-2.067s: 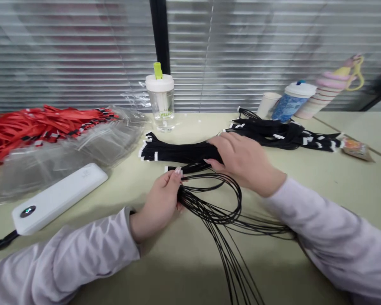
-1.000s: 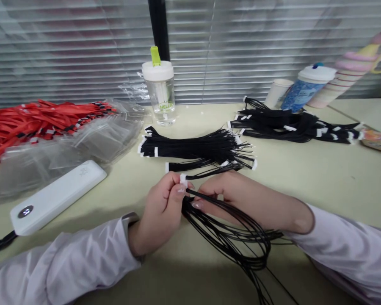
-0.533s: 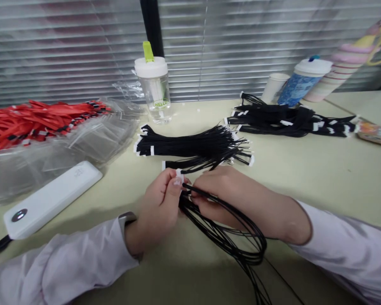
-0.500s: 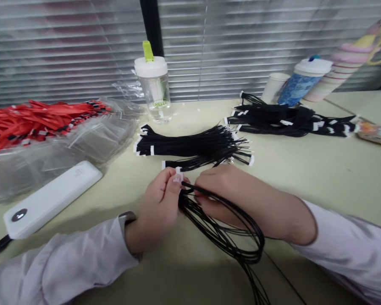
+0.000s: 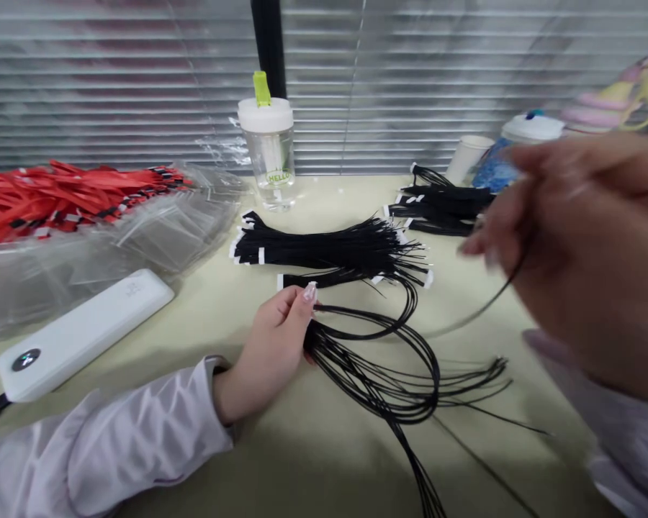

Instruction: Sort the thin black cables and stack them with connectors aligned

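My left hand (image 5: 273,352) rests low on the pale tabletop and pinches the gathered ends of a loose bundle of thin black cords (image 5: 378,367), which fans out in loops toward the front right. My right hand (image 5: 577,244) is raised close to the camera at the right, blurred by motion. A single black cord (image 5: 480,306) seems to run from its fingers down toward the bundle. Just beyond my left fingertips lies a sheaf of black lanyards (image 5: 324,252) with white tabs at their ends.
A second black lanyard pile (image 5: 443,205) lies at the back right. On the left are red lanyards (image 5: 59,194), transparent plastic sleeves (image 5: 156,244) and a white power bank (image 5: 81,334). A lidded plastic bottle (image 5: 267,151) stands at the back, before window blinds.
My right hand has left the bundle beside my left hand and risen to the upper right, drawing a cord out. The loops have spread wider, while my left hand stays nearly in place.
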The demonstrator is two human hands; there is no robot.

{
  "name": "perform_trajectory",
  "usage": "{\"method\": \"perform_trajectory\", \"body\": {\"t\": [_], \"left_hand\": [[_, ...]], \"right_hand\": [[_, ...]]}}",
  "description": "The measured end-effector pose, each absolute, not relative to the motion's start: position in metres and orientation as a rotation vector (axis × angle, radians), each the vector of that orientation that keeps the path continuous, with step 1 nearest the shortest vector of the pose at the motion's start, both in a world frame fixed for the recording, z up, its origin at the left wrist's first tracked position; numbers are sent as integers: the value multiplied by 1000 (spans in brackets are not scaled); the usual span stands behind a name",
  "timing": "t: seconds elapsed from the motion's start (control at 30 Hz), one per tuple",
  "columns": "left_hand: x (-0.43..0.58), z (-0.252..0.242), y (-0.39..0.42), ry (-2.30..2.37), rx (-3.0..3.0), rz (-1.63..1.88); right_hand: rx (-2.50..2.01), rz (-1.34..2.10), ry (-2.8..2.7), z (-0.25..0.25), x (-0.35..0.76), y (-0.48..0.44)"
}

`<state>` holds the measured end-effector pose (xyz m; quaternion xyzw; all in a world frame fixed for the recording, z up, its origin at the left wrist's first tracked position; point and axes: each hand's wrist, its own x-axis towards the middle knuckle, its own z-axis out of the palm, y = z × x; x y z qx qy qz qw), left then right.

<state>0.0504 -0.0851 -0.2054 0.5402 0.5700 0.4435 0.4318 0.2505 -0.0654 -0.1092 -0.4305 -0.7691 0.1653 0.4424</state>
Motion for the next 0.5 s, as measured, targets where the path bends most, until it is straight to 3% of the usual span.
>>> {"method": "perform_trajectory", "body": {"t": [0.07,0.13,0.27,0.5], "left_hand": [[52,-203,-89,1415,1339,1089],[54,-200,-93,1385,1325,1062],[57,-199,-97,1310,1293,996],[56,-200,-97,1267,1259,978]], "right_hand": [[-1048,733,-1857,-128,242,-65],[-1079,818,-2002,-146,234,-63],[-997,515,-2320,-165,227,-62],[-1004,222,-2311,-170,225,-64]]}}
